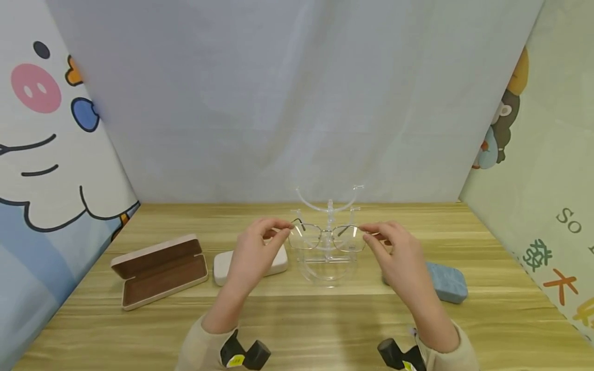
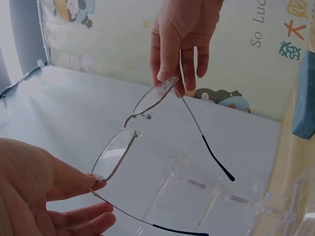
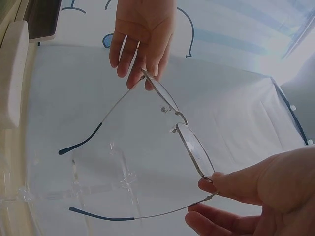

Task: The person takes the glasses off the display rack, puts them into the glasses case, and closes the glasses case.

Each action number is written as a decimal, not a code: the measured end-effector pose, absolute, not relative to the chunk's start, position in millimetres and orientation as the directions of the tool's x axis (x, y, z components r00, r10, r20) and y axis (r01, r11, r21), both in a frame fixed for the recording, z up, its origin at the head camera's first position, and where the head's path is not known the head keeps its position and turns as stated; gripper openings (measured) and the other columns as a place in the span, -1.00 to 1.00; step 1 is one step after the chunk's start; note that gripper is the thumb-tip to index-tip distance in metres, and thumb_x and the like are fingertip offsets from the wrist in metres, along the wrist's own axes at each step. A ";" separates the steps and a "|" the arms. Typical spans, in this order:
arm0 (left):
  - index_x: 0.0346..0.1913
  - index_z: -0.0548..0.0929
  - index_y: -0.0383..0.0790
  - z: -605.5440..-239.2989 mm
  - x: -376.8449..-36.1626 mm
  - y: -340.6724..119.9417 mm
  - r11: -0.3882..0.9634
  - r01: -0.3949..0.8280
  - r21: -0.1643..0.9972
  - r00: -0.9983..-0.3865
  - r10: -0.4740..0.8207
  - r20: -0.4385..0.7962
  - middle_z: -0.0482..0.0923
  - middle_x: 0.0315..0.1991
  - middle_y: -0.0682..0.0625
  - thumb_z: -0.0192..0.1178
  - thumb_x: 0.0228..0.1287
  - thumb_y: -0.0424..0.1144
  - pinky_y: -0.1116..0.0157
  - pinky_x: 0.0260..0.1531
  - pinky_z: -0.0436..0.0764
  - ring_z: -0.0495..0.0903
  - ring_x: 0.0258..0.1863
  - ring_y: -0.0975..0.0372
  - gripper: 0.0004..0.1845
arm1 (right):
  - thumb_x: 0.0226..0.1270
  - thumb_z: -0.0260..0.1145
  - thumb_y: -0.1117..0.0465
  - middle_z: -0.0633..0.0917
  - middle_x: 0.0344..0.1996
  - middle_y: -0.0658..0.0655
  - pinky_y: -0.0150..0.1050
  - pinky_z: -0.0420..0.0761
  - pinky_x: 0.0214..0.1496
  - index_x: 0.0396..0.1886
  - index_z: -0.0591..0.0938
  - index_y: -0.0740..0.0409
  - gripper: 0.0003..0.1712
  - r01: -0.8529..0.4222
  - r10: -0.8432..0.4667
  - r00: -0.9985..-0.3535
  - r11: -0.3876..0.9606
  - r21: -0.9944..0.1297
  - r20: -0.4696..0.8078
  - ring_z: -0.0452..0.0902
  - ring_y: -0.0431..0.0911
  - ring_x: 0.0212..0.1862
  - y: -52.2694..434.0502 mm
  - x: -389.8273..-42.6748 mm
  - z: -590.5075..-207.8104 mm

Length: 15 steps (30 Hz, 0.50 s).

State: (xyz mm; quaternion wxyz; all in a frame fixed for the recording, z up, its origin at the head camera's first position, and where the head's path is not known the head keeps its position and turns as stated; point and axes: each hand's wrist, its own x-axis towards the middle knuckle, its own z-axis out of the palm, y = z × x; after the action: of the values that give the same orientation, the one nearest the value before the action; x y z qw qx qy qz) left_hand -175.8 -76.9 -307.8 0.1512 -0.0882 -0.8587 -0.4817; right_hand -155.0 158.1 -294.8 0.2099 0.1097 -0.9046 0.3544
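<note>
A pale backdrop and cartoon-printed side panels close in a wooden worktop (image 1: 297, 314). On it lie an open brown-lined case (image 1: 160, 270), a white case (image 1: 224, 266) and a blue case (image 1: 446, 281), with a clear acrylic stand (image 1: 327, 257) at the middle. Above the stand, the left hand (image 1: 252, 255) and right hand (image 1: 399, 260) hold thin-rimmed glasses (image 1: 326, 238), fingers pinching each hinge corner, temples unfolded.

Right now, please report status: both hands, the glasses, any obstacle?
Left hand and right hand each pinch a hinge corner of the thin metal-framed glasses. Temples open, held level. Clear acrylic display stand directly behind and below.
</note>
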 end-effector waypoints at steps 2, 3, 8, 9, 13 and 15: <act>-0.22 0.68 -0.06 -306.2 -173.9 -77.5 0.517 0.309 0.799 -0.934 0.005 0.358 0.59 -0.15 0.04 0.18 0.21 -0.22 0.22 -0.20 0.54 0.57 -0.25 0.21 -0.87 | 0.28 0.20 0.21 0.63 -0.22 0.06 -0.17 0.55 -0.21 -0.13 0.65 0.09 -0.79 -0.352 -0.047 -0.881 0.729 -0.586 0.471 0.52 -0.10 -0.20 157.9 -152.1 -293.4; -0.22 0.68 -0.07 -305.4 -173.1 -77.7 0.517 0.314 0.796 -0.931 0.003 0.366 0.59 -0.16 0.04 0.18 0.20 -0.22 0.22 -0.20 0.54 0.57 -0.25 0.21 -0.87 | 0.28 0.19 0.20 0.62 -0.23 0.05 -0.19 0.54 -0.22 -0.13 0.65 0.08 -0.79 -0.355 -0.046 -0.878 0.731 -0.582 0.477 0.51 -0.12 -0.20 157.7 -150.6 -292.8; -0.21 0.68 -0.11 -301.8 -168.8 -77.9 0.525 0.342 0.779 -0.915 0.000 0.403 0.61 -0.20 0.04 0.18 0.20 -0.25 0.23 -0.17 0.54 0.57 -0.26 0.21 -0.87 | 0.29 0.19 0.18 0.62 -0.26 0.01 -0.29 0.48 -0.30 -0.13 0.66 0.04 -0.79 -0.368 -0.044 -0.864 0.734 -0.571 0.501 0.50 -0.16 -0.21 156.3 -144.0 -289.6; -0.22 0.68 -0.11 -301.2 -168.1 -77.8 0.527 0.346 0.777 -0.913 0.000 0.407 0.61 -0.20 0.05 0.18 0.20 -0.25 0.23 -0.17 0.54 0.57 -0.26 0.22 -0.87 | 0.28 0.19 0.19 0.61 -0.27 0.00 -0.30 0.48 -0.31 -0.14 0.66 0.04 -0.79 -0.374 -0.043 -0.859 0.733 -0.568 0.510 0.50 -0.17 -0.22 155.9 -143.1 -289.2; -0.24 0.68 -0.11 -299.8 -165.3 -77.4 0.531 0.364 0.765 -0.905 0.007 0.426 0.62 -0.21 0.07 0.18 0.20 -0.28 0.26 -0.19 0.54 0.57 -0.28 0.23 -0.89 | 0.25 0.22 0.24 0.62 -0.31 -0.03 -0.30 0.48 -0.27 -0.15 0.66 0.05 -0.80 -0.408 -0.046 -0.832 0.725 -0.555 0.552 0.50 -0.20 -0.24 154.9 -141.1 -288.7; -0.25 0.68 -0.09 -299.5 -164.3 -77.1 0.533 0.366 0.762 -0.904 0.010 0.428 0.62 -0.21 0.07 0.18 0.20 -0.29 0.27 -0.20 0.54 0.57 -0.28 0.23 -0.89 | 0.24 0.23 0.26 0.62 -0.31 -0.03 -0.30 0.49 -0.23 -0.16 0.66 0.07 -0.80 -0.423 -0.051 -0.820 0.725 -0.544 0.570 0.50 -0.22 -0.25 154.5 -140.5 -289.0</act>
State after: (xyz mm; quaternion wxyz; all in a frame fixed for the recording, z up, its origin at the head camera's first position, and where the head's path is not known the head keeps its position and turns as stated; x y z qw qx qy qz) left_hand -164.3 -77.1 -299.5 0.1896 -0.1100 -0.8548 -0.4704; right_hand -140.5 154.5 -289.0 0.2685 0.1332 -0.8891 0.3459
